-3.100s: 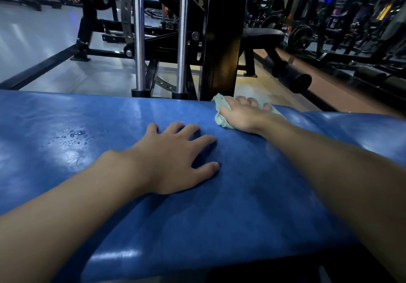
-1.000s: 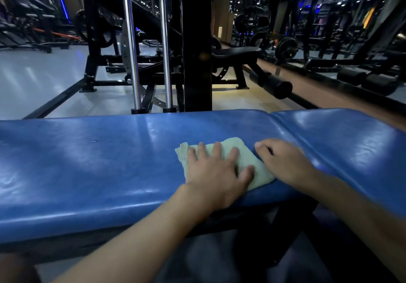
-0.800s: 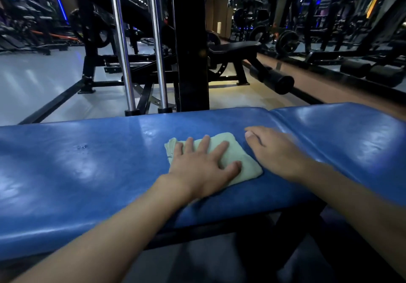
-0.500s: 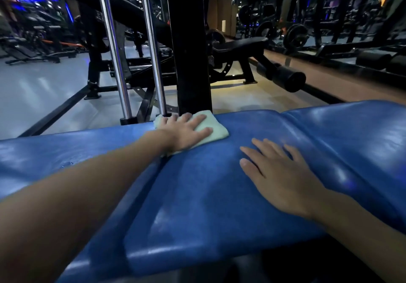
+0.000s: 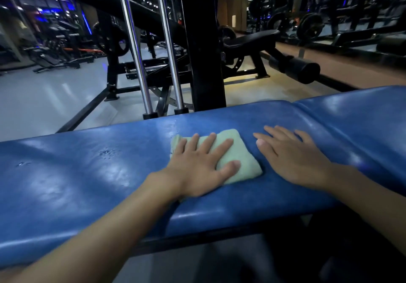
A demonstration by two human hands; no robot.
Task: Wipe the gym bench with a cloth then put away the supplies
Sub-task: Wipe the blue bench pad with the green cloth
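The left hand (image 5: 197, 170) presses the folded cloth (image 5: 243, 162) onto the blue surface (image 5: 87, 184), fingers (image 5: 224, 150) straight and spread, gripping nothing. Unwiped droplets (image 5: 105, 152) lie at ten o'clock from the cloth. The right hand (image 5: 294, 162) rests flat at three o'clock.

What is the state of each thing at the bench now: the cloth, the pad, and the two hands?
cloth: folded, lying flat on the bench, pressed under the left hand.
left hand: flat, fingers straight, pressing on the cloth.
right hand: flat, fingers spread, resting on bare pad beside the cloth.
bench: blue pad, shiny.
droplets: on the pad, left of the cloth, not yet wiped.
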